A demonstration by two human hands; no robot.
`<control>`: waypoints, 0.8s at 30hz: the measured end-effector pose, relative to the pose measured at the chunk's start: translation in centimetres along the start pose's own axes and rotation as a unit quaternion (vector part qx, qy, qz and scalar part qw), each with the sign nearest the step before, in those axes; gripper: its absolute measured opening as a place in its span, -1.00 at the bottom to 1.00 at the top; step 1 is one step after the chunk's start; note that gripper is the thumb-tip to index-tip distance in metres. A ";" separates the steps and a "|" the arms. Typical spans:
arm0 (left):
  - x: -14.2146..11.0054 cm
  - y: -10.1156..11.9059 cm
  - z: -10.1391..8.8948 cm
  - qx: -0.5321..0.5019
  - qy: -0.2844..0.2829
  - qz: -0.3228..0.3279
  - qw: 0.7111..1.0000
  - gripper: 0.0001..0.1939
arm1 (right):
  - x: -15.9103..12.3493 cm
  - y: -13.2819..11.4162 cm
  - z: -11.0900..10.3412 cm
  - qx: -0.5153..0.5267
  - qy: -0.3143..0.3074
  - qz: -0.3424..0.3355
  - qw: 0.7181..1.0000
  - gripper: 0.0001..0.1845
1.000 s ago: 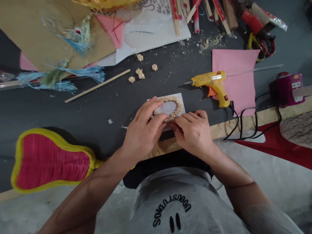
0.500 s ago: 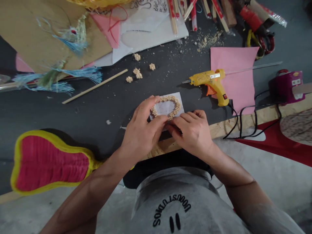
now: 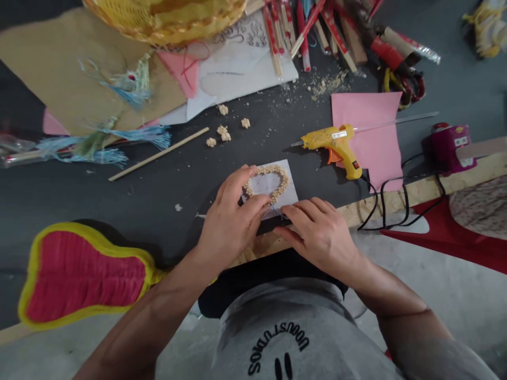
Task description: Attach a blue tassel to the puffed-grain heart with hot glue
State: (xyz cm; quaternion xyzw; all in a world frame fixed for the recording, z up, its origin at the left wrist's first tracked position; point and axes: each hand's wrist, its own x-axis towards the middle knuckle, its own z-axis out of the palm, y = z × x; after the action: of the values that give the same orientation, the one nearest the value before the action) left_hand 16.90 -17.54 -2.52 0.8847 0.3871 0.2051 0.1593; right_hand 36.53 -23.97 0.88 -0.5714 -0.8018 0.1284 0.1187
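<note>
A heart-like ring of small beige bead-like clusters (image 3: 283, 183) lies on a square of white paper (image 3: 291, 196) near the table's front edge. My left hand (image 3: 229, 211) closes on the ring's left side, index finger at the upper left and thumb on the lower edge. At the paper's lower right corner is my right hand (image 3: 319, 228), thumb and index finger apart, with nothing visible between them. Thin strands show by the left thumb, too fine to make out. Several loose beige clusters (image 3: 223, 133) sit farther back, beside a thin wooden stick (image 3: 158, 154).
A yellow glue gun (image 3: 330, 140) lies on pink paper (image 3: 380, 158) at the right, its black cord (image 3: 382, 203) near a purple power socket (image 3: 455, 148). Front left is a pink-and-yellow paddle shape (image 3: 85, 272). A yellow basket (image 3: 166, 24), tassels (image 3: 99, 142) and red-wrapped sticks (image 3: 304, 39) stand behind.
My right hand has drawn away from the ring toward the lower right, and its thumb and index finger have parted. My left hand stays on the ring. The view has shifted slightly.
</note>
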 end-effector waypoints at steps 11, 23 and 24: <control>-0.2 -0.2 0.5 0.008 0.021 0.004 1.000 -0.86 | 3.6 6.2 -6.1 -0.028 0.058 -0.063 0.996 -0.80; -0.5 -0.5 1.1 0.002 0.037 -0.018 0.999 -0.83 | 20.4 -2.6 -1.1 -0.107 -0.085 -0.242 0.961 -0.67; -0.5 -0.5 1.1 -0.001 0.036 -0.021 0.999 -0.83 | 21.2 -3.3 -0.7 -0.104 -0.082 -0.248 0.960 -0.66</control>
State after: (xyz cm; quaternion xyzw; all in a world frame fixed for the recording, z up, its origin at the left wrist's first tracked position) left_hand 16.76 -17.71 -3.80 0.8684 0.4107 0.2337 0.1505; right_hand 27.05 -4.92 3.60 -0.3516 -0.9342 0.0567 0.0206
